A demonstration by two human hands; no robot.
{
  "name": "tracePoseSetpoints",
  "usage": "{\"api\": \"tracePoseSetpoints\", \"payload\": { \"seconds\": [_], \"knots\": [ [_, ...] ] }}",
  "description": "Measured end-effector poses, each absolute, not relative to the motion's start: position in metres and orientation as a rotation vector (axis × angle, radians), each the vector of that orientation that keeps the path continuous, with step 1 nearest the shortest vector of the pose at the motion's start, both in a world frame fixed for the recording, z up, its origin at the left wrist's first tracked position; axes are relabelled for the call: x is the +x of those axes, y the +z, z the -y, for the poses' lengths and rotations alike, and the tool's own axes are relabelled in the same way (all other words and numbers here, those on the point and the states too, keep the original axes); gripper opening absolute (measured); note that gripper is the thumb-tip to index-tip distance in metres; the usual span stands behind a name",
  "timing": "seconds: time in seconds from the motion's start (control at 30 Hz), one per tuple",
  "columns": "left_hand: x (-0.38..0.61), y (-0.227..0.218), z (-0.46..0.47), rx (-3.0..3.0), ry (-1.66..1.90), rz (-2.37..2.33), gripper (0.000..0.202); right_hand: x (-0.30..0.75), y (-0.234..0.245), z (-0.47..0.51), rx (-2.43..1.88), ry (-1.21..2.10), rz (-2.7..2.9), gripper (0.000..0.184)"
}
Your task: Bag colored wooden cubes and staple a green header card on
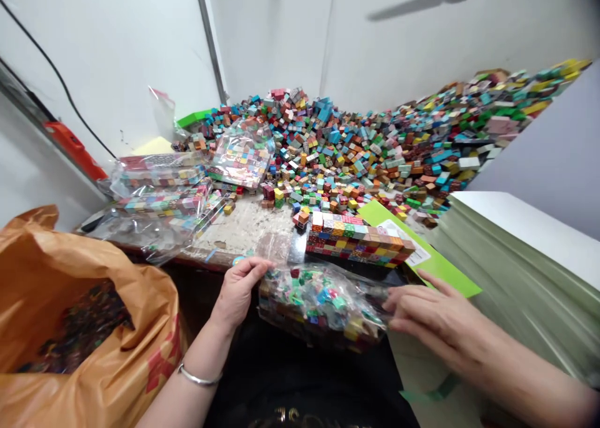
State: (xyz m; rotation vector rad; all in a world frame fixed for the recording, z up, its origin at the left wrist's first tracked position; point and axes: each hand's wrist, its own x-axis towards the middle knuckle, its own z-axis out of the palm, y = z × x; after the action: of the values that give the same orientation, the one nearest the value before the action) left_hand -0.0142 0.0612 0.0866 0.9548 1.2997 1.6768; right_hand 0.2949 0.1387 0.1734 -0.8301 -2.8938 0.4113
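1. Bag (319,300), six o'clock, looks filled; sealing unclear.
2. Your left hand (241,289) pinches its edge; right hand (424,312) blurred, grip can't be told.
3. Bagged sets (164,201), nine o'clock, look finished; block stack (359,239), four o'clock, unbagged.

Easiest way through for a hand is that worn patch of worktop (241,225) past the left hand (238,290), open until a few stray blocks (228,208) and then the big heap of little blocks (337,153) walling off the back. Left side's jammed with clear-bagged block sets (162,194), plus the orange sack (145,284) nearer in, while over right the stacked block bundle (359,240), lime-green sheet (447,275) and pale green stack (510,272) crowd the right hand (422,315).
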Motion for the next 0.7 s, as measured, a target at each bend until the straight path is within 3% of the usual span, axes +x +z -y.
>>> {"api": "tracePoseSetpoints", "payload": {
  "seconds": [0.13, 0.3, 0.43, 0.5, 0.7],
  "knots": [
    [-0.007, 0.086, -0.059, 1.056, 1.547, -1.345, 0.021, 0.307, 0.176, -0.137, -0.953, 0.611, 2.844, 0.03],
    [-0.01, 0.103, -0.069, 1.296, 1.372, -1.294, 0.031, 0.312, 0.164, -0.135, -0.92, 0.439, 2.767, 0.027],
    [-0.004, 0.134, -0.069, 1.705, 1.628, -1.408, 0.061, 0.309, 0.164, -0.135, -0.832, 0.276, 2.8, 0.029],
    [0.007, 0.148, -0.067, 2.019, 1.773, -1.462, 0.061, 0.307, 0.165, -0.135, -0.793, 0.206, 2.802, 0.03],
    [0.033, 0.156, -0.08, 2.776, 1.02, -1.14, 0.052, 0.303, 0.171, -0.129, -0.699, -0.002, 2.844, 0.027]
  ]
}}
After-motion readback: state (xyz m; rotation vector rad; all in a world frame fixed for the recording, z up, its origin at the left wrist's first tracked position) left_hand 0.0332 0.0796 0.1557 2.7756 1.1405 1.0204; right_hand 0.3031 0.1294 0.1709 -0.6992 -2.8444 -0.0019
